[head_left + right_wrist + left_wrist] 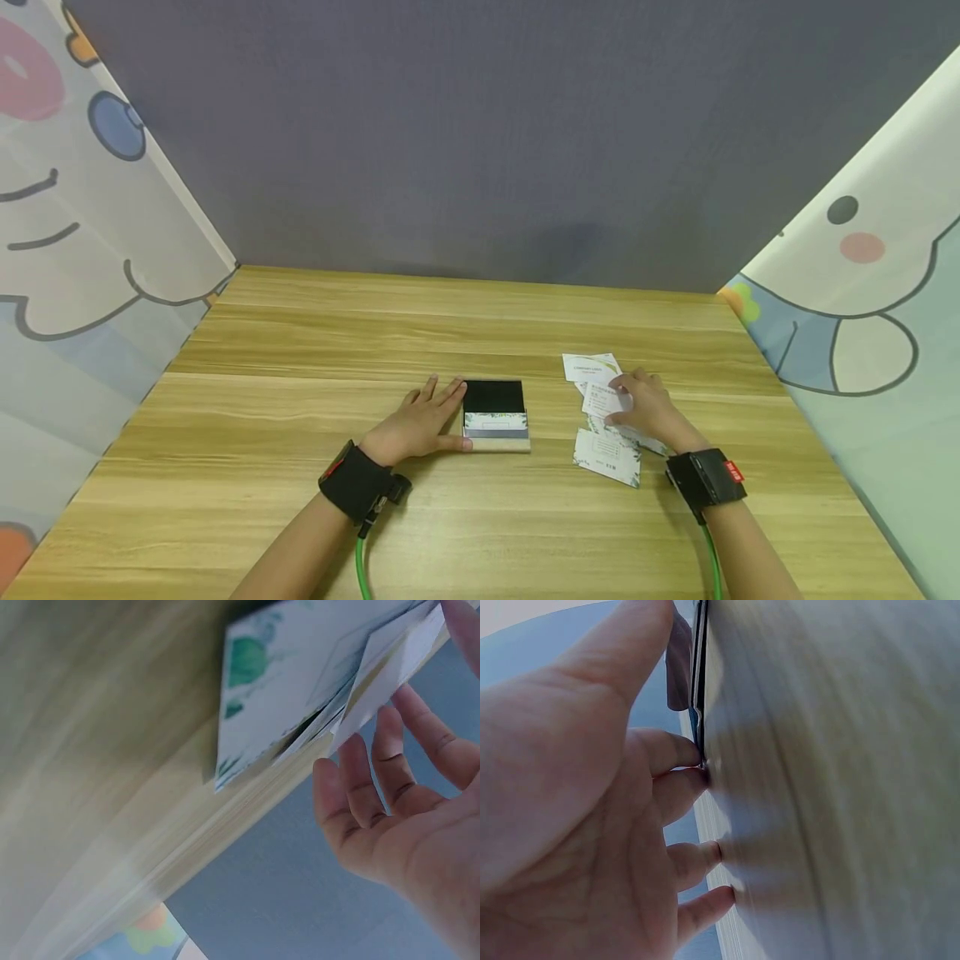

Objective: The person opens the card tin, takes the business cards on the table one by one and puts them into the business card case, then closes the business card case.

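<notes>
A business card case [496, 445] lies open on the table, its dark lid [492, 396] folded back and leafy-printed cards [495, 422] inside. My left hand [420, 423] rests at its left side with fingers spread, the thumb on the near edge and a forefinger by the lid. In the left wrist view, the fingertips [718, 851] touch the wood. Off to the right, my right hand [648, 407] pinches a white business card [602, 400] between thumb and fingers, above a loose group of cards. That hand's fingers [367, 772] stand behind the card edges in the right wrist view.
A card with a yellow curve [588, 367] lies at the back of the loose group, and a leafy-bordered card [607, 456] at its front. The wooden table [337, 333] ends at a grey panel [480, 167], with cartoon-printed sheets [862, 275] at both sides.
</notes>
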Demonstrator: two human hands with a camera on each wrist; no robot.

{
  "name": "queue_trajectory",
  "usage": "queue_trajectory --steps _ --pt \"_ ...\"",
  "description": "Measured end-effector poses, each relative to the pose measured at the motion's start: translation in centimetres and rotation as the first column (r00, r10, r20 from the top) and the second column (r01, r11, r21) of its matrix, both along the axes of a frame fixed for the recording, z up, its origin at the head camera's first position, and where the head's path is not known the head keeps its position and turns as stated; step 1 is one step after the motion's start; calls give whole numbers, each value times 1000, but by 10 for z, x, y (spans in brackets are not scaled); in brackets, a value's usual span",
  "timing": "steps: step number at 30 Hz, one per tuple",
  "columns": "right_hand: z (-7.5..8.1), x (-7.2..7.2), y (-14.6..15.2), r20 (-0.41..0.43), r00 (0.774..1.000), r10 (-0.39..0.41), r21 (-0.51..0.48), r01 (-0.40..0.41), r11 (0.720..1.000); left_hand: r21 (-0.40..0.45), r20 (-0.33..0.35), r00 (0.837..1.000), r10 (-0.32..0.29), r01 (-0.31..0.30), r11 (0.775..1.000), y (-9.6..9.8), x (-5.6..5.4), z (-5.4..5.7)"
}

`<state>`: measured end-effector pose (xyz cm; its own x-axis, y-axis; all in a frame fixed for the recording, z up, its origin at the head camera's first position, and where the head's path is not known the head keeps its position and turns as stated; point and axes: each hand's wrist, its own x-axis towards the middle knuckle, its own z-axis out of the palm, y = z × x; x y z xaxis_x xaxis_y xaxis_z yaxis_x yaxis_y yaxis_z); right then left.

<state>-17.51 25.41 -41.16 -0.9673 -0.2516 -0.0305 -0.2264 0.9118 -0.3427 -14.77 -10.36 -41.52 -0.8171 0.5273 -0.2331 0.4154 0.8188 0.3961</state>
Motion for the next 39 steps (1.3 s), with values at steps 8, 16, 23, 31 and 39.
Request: queue_trajectory --steps 8,16,23,31,39 --pt "2 -1 -2 -5 1000 4 -63 -4 998 -5 3 1000 1 -1 1000 0 0 1" --pt "5 0 -5 -26 1000 14 -147 -17 989 -3 12 1000 -2 2 1000 1 1 3" --pt "9 -1 -11 -110 993 49 -161 -66 985 -2 8 1000 -1 1 1000 1 1 2" --pt "16 -1 -32 -139 987 85 -185 -110 976 0 15 1000 5 -5 1000 1 0 1" --pt "19 -3 -58 -188 971 147 -221 -188 957 -1 13 1000 5 -5 1000 2 1 1"
